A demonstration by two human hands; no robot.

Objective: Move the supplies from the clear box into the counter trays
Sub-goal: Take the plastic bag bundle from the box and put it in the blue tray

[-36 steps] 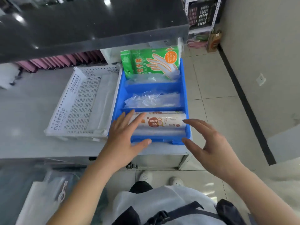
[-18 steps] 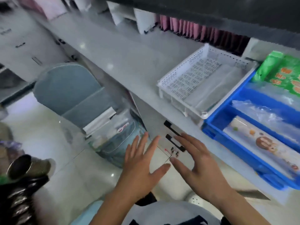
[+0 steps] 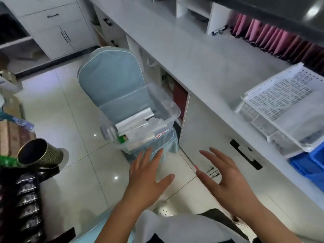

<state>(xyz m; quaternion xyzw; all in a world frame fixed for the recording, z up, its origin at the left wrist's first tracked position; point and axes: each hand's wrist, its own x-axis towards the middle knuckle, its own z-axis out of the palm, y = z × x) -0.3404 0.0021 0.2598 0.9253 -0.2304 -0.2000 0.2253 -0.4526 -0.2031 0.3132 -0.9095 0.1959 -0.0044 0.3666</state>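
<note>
Two bare hands, left hand (image 3: 149,178) and right hand (image 3: 226,179), fingers spread, holding nothing, above glossy tiled floor. Clear box (image 3: 168,118), rigid plastic, sits on padded blue chair (image 3: 112,79), holding wrapped packs. Perforated white tray (image 3: 259,109) and blue tray (image 3: 308,163) on pale worktop (image 3: 201,64).

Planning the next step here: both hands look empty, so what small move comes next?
Probably reach both hands forward into the clear box on the chair: left hand and right hand are open and empty, and packages remain inside it.
</note>
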